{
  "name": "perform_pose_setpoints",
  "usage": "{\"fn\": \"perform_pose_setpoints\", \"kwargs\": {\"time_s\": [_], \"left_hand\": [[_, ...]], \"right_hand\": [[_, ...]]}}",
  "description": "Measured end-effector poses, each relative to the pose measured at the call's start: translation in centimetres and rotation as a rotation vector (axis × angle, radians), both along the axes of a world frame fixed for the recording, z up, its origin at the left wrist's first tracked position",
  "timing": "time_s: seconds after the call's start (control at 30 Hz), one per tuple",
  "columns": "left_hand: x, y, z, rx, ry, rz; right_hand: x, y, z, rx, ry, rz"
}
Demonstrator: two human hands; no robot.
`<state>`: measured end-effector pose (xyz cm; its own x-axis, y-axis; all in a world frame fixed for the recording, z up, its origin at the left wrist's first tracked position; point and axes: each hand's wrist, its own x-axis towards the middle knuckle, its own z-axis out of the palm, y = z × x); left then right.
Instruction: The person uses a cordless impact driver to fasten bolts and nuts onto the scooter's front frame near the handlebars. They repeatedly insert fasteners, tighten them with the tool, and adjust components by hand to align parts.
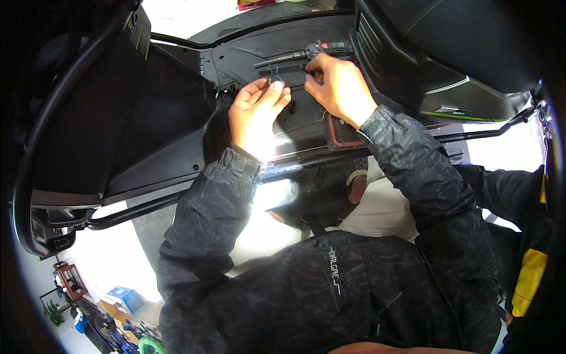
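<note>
My left hand (257, 113) is raised above the dark floor panel of a vehicle. Its thumb and fingertips are pinched on a small dark piece with thin prongs (273, 75); its kind is too small to tell. To the right, my right hand (342, 88) is closed, with a small black piece (306, 69) partly showing at the fingertips. Just beyond it lies a black and red power tool (330, 48) with a long thin shaft pointing left. The two hands are apart. Several small dark bits (290, 106) lie on the panel beside my left hand.
A black case with red trim (343, 134) lies below my right wrist. A black tubular bar (121, 217) crosses in front of me. Black seat parts (460, 53) rise at right, a dark side panel (159, 112) at left. Another person's dark and yellow sleeve (529, 280) is close at right.
</note>
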<state>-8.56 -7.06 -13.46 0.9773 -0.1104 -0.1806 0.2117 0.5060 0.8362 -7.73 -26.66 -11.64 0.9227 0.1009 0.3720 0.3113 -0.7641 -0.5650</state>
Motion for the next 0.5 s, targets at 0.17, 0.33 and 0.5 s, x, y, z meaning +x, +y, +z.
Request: {"fn": "perform_pose_setpoints", "kwargs": {"time_s": [0.17,0.33,0.5], "left_hand": [[-0.3,0.0,-0.8,0.025,-0.001,-0.034],[-1.3,-0.1,0.1,0.019,-0.036,-0.05],[-2.0,-0.5,1.6,0.205,-0.126,-0.081]], "right_hand": [[0.9,-0.6,-0.4,-0.29,0.074,-0.003],[-0.1,-0.1,0.7,0.783,0.53,0.289],[-1.0,0.4,0.9,0.971,0.568,0.255]]}}
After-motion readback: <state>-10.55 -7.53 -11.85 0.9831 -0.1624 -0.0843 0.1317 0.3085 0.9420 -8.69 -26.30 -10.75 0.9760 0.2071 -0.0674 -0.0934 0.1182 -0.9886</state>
